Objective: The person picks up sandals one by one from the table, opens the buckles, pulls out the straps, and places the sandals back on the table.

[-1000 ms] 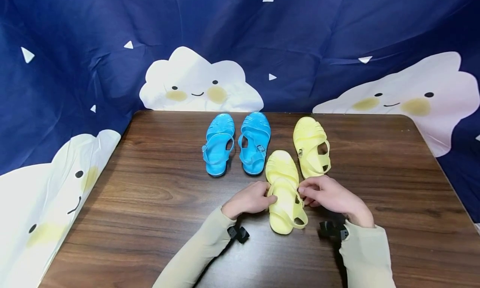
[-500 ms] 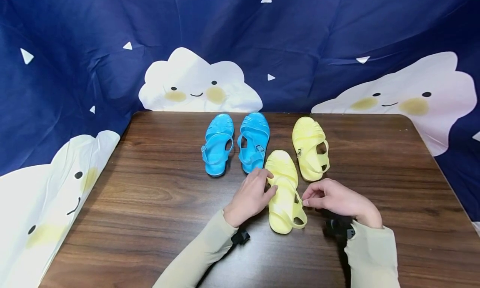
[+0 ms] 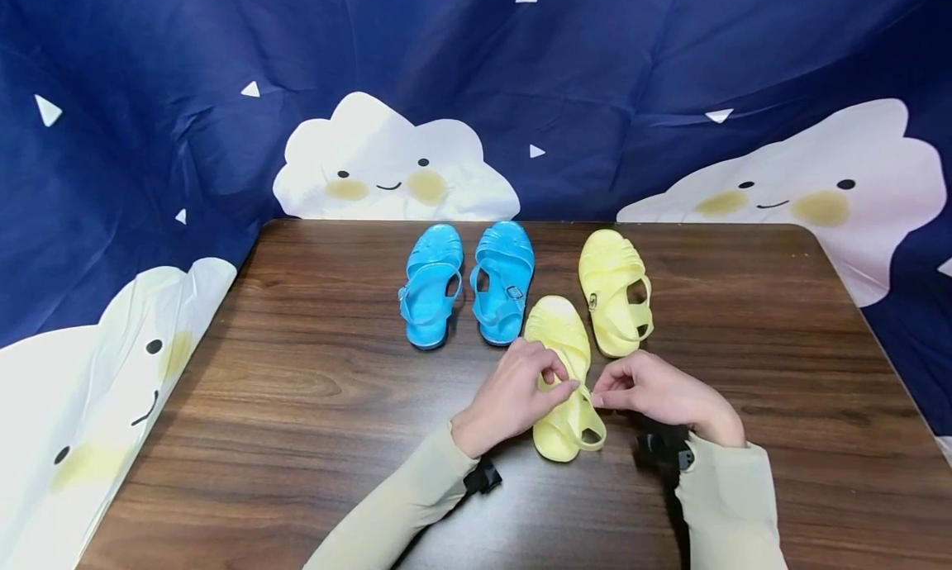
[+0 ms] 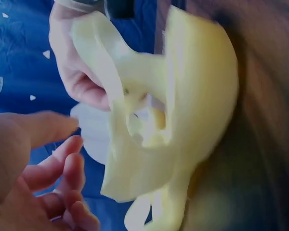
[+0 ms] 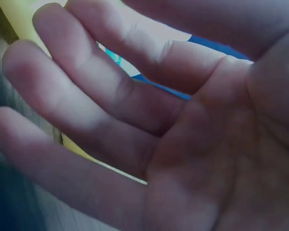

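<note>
A yellow sandal (image 3: 556, 326) lies toe-away on the table, between my hands. My right hand (image 3: 665, 395) is at its right side and pinches the ankle strap near the buckle end. Over the footbed reaches my left hand (image 3: 513, 395), thumb and index finger close together beside the strap. In the left wrist view a gap shows between the left hand (image 4: 33, 163) and the sandal (image 4: 207, 82), and its fingers are loosely bent. There the right hand (image 4: 77, 72) is behind the strap. In the right wrist view my right hand (image 5: 135, 115) covers most of the sandal.
A second yellow sandal (image 3: 611, 260) stands just beyond, to the right. Two blue sandals, a left one (image 3: 429, 301) and a right one (image 3: 504, 244), stand side by side farther back. The brown wooden table (image 3: 297, 372) ends at a blue cloud-patterned cloth (image 3: 580, 74).
My left hand has left the sandal's left edge and moved right, over the footbed toward the strap. The right hand shifted slightly right, then back left, at the strap. The sandals stayed put.
</note>
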The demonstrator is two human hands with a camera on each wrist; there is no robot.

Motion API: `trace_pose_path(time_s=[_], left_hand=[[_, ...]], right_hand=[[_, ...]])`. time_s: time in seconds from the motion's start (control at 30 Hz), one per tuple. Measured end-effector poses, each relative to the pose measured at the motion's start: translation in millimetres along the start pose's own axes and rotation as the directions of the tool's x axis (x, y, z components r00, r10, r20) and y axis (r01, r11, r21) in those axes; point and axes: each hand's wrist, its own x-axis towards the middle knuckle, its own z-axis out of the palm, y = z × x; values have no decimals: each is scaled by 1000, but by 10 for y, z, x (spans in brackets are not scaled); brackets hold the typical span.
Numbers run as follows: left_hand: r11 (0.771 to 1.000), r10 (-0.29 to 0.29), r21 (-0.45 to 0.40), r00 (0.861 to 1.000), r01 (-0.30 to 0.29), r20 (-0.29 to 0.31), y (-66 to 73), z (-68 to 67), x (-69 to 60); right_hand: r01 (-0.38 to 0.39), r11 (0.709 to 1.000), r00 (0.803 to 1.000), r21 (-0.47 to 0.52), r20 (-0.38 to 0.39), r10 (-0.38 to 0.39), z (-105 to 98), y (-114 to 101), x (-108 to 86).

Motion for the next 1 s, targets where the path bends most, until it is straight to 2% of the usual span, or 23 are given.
trace_pose_path(time_s=[0.13,0.23,0.3,0.43,0.53,0.63,0.73,0.9,1.0], left_hand=[[998,61,22,994,-63,88,31,48,-11],[994,97,37,988,-102,119,47,118,-29],[990,119,57,987,-126,108,60,165,-44],[981,144,128,989,-149,44,91,247,-71],[981,111,155,994,-113,21,118,282,-89],[988,30,148,999,-35,33,154,295,-108],[989,-38,141,999,32,39,186,308,-122],[990,-59,133,998,56,19,201,334,-133],[991,-70,115,997,66,31,194,344,-132]], right_hand=[[9,1000,1000,-17,1,-9,-2,1,-3],[21,999,1000,-36,3,-21,5,-1,-1],[26,999,1000,-41,3,-26,11,-3,3],[27,999,1000,-31,3,-27,27,-3,16],[27,999,1000,-40,-3,-27,41,3,26],[32,997,999,-67,-14,-33,56,12,38],[42,995,999,-89,-25,-44,76,19,56],[22,993,999,-119,-47,-28,122,17,87],[2,990,998,-138,-63,-11,149,16,102]])
